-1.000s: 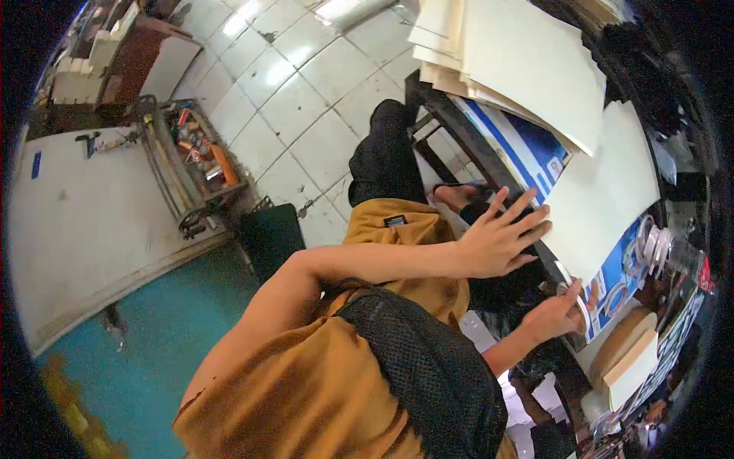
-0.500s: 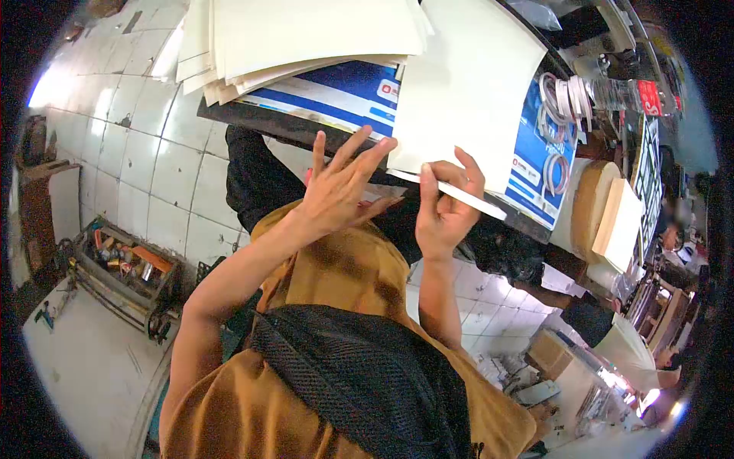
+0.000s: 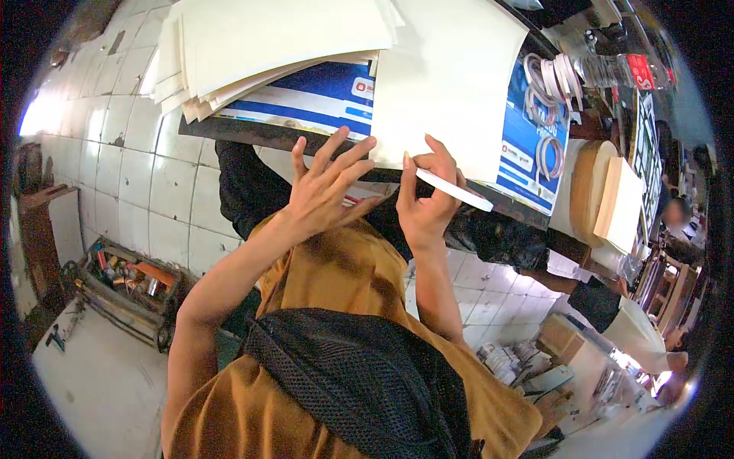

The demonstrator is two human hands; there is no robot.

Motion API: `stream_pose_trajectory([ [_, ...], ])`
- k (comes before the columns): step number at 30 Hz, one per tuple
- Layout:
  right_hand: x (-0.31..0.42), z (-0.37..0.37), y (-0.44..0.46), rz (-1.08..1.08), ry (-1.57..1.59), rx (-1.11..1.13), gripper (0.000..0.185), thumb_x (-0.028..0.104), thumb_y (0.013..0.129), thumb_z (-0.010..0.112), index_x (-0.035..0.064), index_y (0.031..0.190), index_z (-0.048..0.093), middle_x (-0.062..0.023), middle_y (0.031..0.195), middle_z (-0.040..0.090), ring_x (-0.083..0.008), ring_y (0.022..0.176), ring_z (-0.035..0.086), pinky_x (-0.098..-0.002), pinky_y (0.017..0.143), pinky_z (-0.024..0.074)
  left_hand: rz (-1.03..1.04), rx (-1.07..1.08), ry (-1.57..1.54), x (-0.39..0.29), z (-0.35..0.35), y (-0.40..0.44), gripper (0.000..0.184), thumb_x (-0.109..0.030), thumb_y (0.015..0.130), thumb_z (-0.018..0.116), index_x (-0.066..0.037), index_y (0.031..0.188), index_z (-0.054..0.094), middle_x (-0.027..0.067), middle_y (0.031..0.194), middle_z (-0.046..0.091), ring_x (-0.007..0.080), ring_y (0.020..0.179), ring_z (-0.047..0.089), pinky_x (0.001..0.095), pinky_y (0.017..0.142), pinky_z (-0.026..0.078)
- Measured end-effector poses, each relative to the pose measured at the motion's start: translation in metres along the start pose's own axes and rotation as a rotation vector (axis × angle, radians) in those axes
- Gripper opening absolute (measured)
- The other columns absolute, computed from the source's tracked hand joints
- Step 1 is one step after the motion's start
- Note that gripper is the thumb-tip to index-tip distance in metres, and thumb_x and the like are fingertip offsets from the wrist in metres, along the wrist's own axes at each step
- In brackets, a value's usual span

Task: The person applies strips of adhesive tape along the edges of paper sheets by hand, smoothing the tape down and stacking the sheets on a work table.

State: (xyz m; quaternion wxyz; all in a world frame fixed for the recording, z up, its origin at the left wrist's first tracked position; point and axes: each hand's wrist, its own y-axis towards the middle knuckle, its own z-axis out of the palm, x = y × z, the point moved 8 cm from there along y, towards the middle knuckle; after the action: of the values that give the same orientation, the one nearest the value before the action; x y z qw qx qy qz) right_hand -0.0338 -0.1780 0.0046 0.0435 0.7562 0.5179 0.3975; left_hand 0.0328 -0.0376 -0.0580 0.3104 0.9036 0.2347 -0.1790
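Note:
A large cream paper sheet [image 3: 447,84] lies on the board's near edge. My right hand [image 3: 428,206] is at that edge, gripping a thin white tape roll [image 3: 459,191] between thumb and fingers. The index finger is raised over the sheet. Close by on the left, my left hand [image 3: 325,183] is open with its fingers spread. Its fingertips are beside the sheet's near left corner, and I cannot tell whether they touch it. A fanned stack of cream sheets [image 3: 279,46] lies farther left.
Blue printed sheets [image 3: 306,96] cover the board. Several tape rolls [image 3: 554,84] and a clear plastic bottle [image 3: 612,70] are on the right. Beyond the board's right end stands a round wooden block [image 3: 592,191]. A crate of odds and ends [image 3: 126,279] is at the lower left. Another person's arm [image 3: 550,281] shows at right.
The view has shifted, so the board appears farther left. My right hand has turned the tape roll slightly, and less of it shows left of the thumb. My left hand stays spread.

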Motion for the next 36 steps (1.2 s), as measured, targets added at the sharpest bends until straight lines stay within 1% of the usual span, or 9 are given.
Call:
stream_pose_trajectory([
  [7,-0.018,-0.02,-0.006,0.134,0.137,-0.058,0.041,0.009,0.086,0.076,0.002,0.124,0.061,-0.0066,0.094,0.072,-0.021,0.089,0.067,-0.0392,0.091,0.0462,0.007,0.031,0.094,-0.004,-0.001,0.002,0.051,-0.049,0.077,0.079,-0.021,0.118,0.068,-0.002,0.148,0.053,0.0257,0.145,0.038,0.0568,0.121,-0.004],
  [9,-0.052,-0.043,-0.014,0.403,0.459,-0.216,0.048,0.005,0.087,0.075,-0.0006,0.13,0.055,-0.0141,0.103,0.072,-0.0226,0.097,0.069,-0.0358,0.096,0.0495,0.007,0.01,0.086,-0.003,0.0,0.004,0.05,-0.046,0.076,0.08,-0.02,0.117,0.067,-0.0011,0.148,0.054,0.0271,0.144,0.039,0.0569,0.121,-0.002],
  [10,-0.072,-0.059,-0.015,0.523,0.568,-0.295,0.048,0.004,0.09,0.071,0.0001,0.134,0.051,-0.0156,0.104,0.071,-0.0196,0.097,0.068,-0.0315,0.091,0.052,0.01,0.002,0.075,-0.004,0.0,0.003,0.052,-0.044,0.074,0.082,-0.02,0.118,0.065,-0.0002,0.148,0.054,0.0284,0.144,0.039,0.0573,0.12,-0.001],
  [14,-0.13,-0.107,-0.015,0.431,0.222,-0.318,0.038,0.01,0.094,0.07,0.0011,0.128,0.057,-0.0135,0.101,0.071,-0.0184,0.092,0.066,-0.0308,0.085,0.0517,0.021,-0.03,0.062,-0.004,0.0,0.003,0.052,-0.04,0.073,0.083,-0.02,0.116,0.062,0.0004,0.147,0.056,0.0298,0.143,0.04,0.0564,0.121,0.001],
  [15,-0.132,-0.109,-0.015,0.436,0.094,-0.288,0.035,0.012,0.093,0.073,0.0002,0.123,0.059,-0.0113,0.098,0.071,-0.018,0.089,0.065,-0.0326,0.085,0.0512,0.038,-0.046,0.093,-0.003,0.001,0.003,0.045,-0.05,0.078,0.079,-0.017,0.107,0.068,-0.0007,0.145,0.057,0.0275,0.143,0.041,0.0542,0.121,-0.002],
  [16,-0.123,-0.108,-0.012,0.22,-0.129,-0.24,0.035,0.013,0.092,0.073,0.0009,0.123,0.061,-0.0099,0.092,0.072,-0.02,0.088,0.067,-0.0358,0.085,0.051,0.037,-0.042,0.094,-0.002,0.001,0.003,0.045,-0.05,0.078,0.078,-0.017,0.108,0.068,-0.0006,0.145,0.057,0.0276,0.143,0.041,0.0541,0.121,-0.002],
  [29,-0.115,-0.092,-0.007,0.126,-0.324,-0.158,0.031,0.011,0.089,0.076,0.0006,0.116,0.067,-0.0094,0.089,0.071,-0.0257,0.084,0.064,-0.0406,0.085,0.0481,0.028,0.0,0.089,-0.003,0.002,0.002,0.042,-0.042,0.081,0.078,-0.017,0.113,0.066,-0.0008,0.147,0.055,0.0283,0.144,0.038,0.0577,0.12,-0.003],
  [32,-0.114,-0.09,-0.004,0.098,-0.379,-0.142,0.029,0.015,0.09,0.073,0.0053,0.117,0.068,-0.0085,0.088,0.07,-0.0285,0.083,0.064,-0.0425,0.084,0.0453,0.012,0.072,0.11,-0.011,-0.007,0.009,0.045,-0.039,0.081,0.08,-0.018,0.116,0.061,0.0036,0.148,0.053,0.0312,0.146,0.035,0.0576,0.12,-0.004],
  [36,-0.092,-0.081,-0.006,0.056,-0.335,-0.142,0.026,0.015,0.089,0.073,0.0065,0.114,0.068,-0.0091,0.086,0.068,-0.03,0.082,0.064,-0.0431,0.084,0.0443,-0.112,-0.007,0.16,-0.02,-0.037,0.042,0.05,-0.033,0.087,0.074,-0.014,0.13,0.059,0.0096,0.153,0.046,0.036,0.148,0.031,0.0586,0.121,0.006],
])
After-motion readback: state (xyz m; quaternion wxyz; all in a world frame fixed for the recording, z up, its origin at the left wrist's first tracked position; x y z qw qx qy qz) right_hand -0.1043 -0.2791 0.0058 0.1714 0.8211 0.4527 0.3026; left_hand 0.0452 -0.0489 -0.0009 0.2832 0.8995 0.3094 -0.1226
